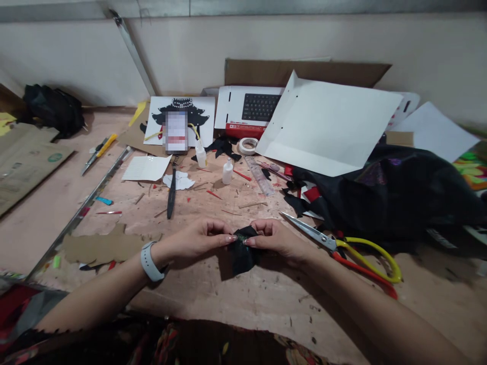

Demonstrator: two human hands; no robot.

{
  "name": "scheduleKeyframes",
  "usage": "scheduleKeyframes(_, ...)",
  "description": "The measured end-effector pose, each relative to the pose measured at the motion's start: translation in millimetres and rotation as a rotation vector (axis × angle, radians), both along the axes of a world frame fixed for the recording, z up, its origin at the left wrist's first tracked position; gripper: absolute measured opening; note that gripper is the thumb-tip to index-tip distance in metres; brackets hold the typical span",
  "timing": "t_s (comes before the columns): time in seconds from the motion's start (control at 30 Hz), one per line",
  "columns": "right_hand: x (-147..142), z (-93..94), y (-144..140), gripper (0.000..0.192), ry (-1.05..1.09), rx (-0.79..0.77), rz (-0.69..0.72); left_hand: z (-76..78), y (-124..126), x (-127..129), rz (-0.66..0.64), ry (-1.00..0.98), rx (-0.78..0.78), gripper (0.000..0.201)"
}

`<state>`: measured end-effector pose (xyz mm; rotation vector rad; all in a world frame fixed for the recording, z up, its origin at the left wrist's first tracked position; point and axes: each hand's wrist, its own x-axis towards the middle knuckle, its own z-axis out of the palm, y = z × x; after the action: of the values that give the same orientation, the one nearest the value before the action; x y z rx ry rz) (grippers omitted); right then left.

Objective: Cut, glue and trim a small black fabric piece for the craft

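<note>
A small piece of black fabric (243,258) with a faint glittery patch near its top hangs between my hands, a little above the wooden table (213,304). My left hand (213,237) pinches its upper left edge between thumb and fingers. On the other side, my right hand (272,238) grips the upper right edge the same way, thumb on top. The two thumbs almost meet over the fabric. Scissors (327,242) with one yellow and one red handle lie just right of my right hand, blades slightly apart.
Small glue bottles (227,172), a tape roll (248,146), a clear ruler (261,176) and a black-handled tool (172,195) lie beyond my hands. A box cutter (99,153) and cardboard (110,244) are at left. Black sheeting (384,197) and white card (327,121) fill the right.
</note>
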<state>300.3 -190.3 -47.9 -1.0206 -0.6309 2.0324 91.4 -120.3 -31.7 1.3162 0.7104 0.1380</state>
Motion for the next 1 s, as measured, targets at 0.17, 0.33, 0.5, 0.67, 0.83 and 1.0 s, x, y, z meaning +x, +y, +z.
scheduleKeyframes(0.17,-0.4,0.0,-1.3,0.022,0.068,-0.034,-0.007,0.9,1.7,-1.9,-0.012,0.002,-0.036,0.026)
scheduleKeyframes(0.33,1.3,-4.8,-0.7,0.025,-0.023,-0.009,0.009,1.1,2.7,-1.8,-0.064,0.003,0.014,0.022)
scheduleKeyframes(0.5,0.7,0.1,0.7,0.027,-0.072,0.001,0.011,3.7,0.9,-0.7,-0.062,0.009,0.029,0.02)
scheduleKeyframes(0.67,0.3,6.9,1.7,0.03,-0.115,-0.004,-0.002,2.0,-3.1,-0.7,-0.008,0.025,-0.026,0.021)
scheduleKeyframes(0.83,-2.4,3.9,0.3,0.033,-0.094,-0.061,-0.056,-4.5,-5.3,-2.2,0.0,0.044,0.003,0.022)
scheduleKeyframes(1.0,-3.5,0.4,-1.0,0.032,-0.101,-0.076,-0.05,-3.4,-8.0,0.1,-0.051,0.021,0.128,0.022)
